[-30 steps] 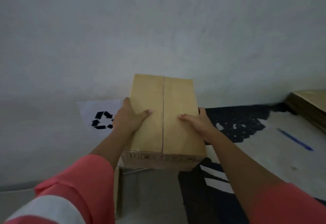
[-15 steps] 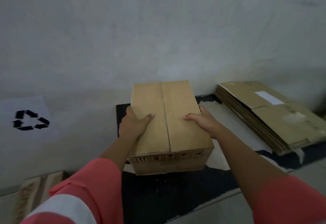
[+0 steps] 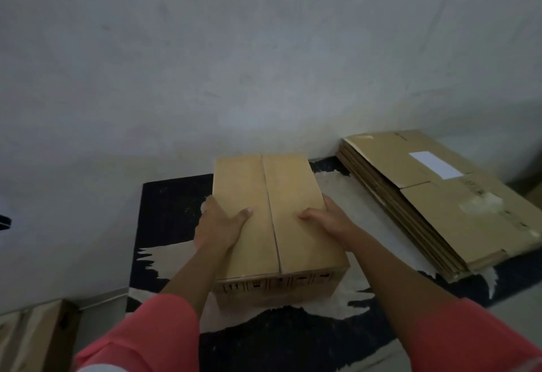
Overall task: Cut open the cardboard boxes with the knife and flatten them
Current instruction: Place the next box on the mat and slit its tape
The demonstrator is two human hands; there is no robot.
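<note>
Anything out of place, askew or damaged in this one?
Nothing looks damaged or spilled. The cardboard box, gripped at its sides by the left hand and right hand, is closed with its flaps flat. The flattened cardboard stack on the right is only slightly fanned.

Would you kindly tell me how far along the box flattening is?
Done: a stack of flattened boxes lies at right on the rug. In hand: the left hand and right hand hold a closed cardboard box. Left: cutting it open and flattening it.
</note>
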